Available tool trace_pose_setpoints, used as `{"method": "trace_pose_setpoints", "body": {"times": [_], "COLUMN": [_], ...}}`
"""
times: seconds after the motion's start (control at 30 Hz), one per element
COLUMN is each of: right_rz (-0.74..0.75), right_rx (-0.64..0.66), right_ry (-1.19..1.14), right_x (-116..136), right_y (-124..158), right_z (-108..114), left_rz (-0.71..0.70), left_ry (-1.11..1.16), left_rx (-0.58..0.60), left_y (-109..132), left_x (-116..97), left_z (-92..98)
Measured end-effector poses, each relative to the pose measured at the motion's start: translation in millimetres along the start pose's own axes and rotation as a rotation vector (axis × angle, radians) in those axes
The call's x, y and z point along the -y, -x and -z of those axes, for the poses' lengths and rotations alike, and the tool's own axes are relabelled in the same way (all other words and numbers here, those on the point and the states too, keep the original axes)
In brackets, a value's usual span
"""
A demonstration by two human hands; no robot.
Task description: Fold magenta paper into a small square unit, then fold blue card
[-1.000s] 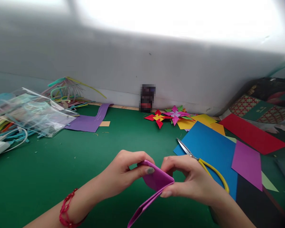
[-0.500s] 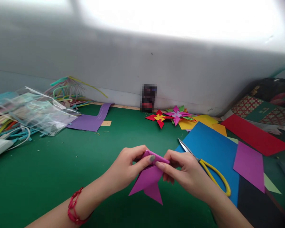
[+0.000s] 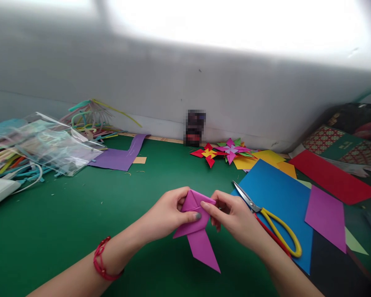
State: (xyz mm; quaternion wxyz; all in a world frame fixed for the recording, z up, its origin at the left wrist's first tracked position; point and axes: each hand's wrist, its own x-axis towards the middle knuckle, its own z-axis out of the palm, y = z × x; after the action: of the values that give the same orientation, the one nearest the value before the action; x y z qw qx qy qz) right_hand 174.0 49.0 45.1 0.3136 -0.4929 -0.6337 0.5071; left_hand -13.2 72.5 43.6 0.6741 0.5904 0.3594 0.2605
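A folded piece of magenta origami paper point(image 3: 200, 241) is held up above the green table, with pointed flaps hanging below. My left hand point(image 3: 173, 210) grips its left side, the thumb lying flat across the front and the fingers behind. On the right, my right hand point(image 3: 231, 210) pinches the upper right corner between thumb and fingers. A triangular fold shows at the top of the paper. Just beyond my right hand lie scissors point(image 3: 280, 227) with yellow and red handles, resting on a blue sheet point(image 3: 284, 194).
Several folded paper stars point(image 3: 230, 150) lie near the wall. To the right are a red sheet point(image 3: 336, 177), a magenta sheet point(image 3: 326, 216) and a patterned box point(image 3: 343, 142). Cut purple paper point(image 3: 116, 159), a clear plastic bag point(image 3: 64, 148) and pipe cleaners point(image 3: 86, 119) are on the left.
My left thumb has slid down from the top fold to the paper's middle. The paper has tilted, showing more of its front, and its lower flap now points further right.
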Motion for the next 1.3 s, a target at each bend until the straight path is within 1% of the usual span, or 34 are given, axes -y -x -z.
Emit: {"method": "trace_pose_setpoints", "body": {"times": [0.13,0.2,0.33,0.43,0.53,0.6,0.7,0.83,0.93,1.0,1.07,1.17,1.3], "right_rz": [-0.054,-0.038,0.05,0.078,0.1,0.128,0.153,0.078,0.046,0.048,0.044,0.043,0.084], "right_rx": [0.132,0.155,0.084,0.026,-0.051,-0.073,-0.076,-0.056,0.027,0.078,0.102,0.094,-0.01], "right_ry": [-0.037,-0.015,0.051,0.085,0.108,0.123,0.118,0.015,-0.065,-0.076,-0.071,-0.08,-0.09], "right_x": [-2,-2,-4,-5,-7,-8,-9,-9,-6,-3,-2,-4,-9], "right_y": [-2,-2,-2,-2,-3,-4,-4,-4,-3,-2,-1,1,3], "right_z": [-1,-3,-6,-6,-5,-5,-7,-10,-11,-12,-12,-15,-25], "left_rz": [-0.007,-0.014,-0.019,-0.024,-0.01,0.001,0.0,0.003,0.014,0.019,0.016,0.017,0.016], "left_ry": [0.07,0.079,0.067,0.068,0.065,0.039,-0.015,-0.016,0.013,0.028,0.031,0.031,0.037], "left_rx": [0.004,0.007,-0.006,-0.009,-0.04,-0.077,-0.115,-0.155,-0.2,-0.205,-0.194,-0.176,-0.159], "left_y": [-1,0,-1,-2,-3,-2,-1,0,0,0,1,1,2], "left_x": [1,1,-1,-1,0,1,0,-2,-5,-6,-6,-6,-8], "left_z": [1.7,2.6,2.9,1.2,-1.1,-2.2,-2.9,-3.0,-2.4,-1.8,-1.5,-1.8,-2.0]}}
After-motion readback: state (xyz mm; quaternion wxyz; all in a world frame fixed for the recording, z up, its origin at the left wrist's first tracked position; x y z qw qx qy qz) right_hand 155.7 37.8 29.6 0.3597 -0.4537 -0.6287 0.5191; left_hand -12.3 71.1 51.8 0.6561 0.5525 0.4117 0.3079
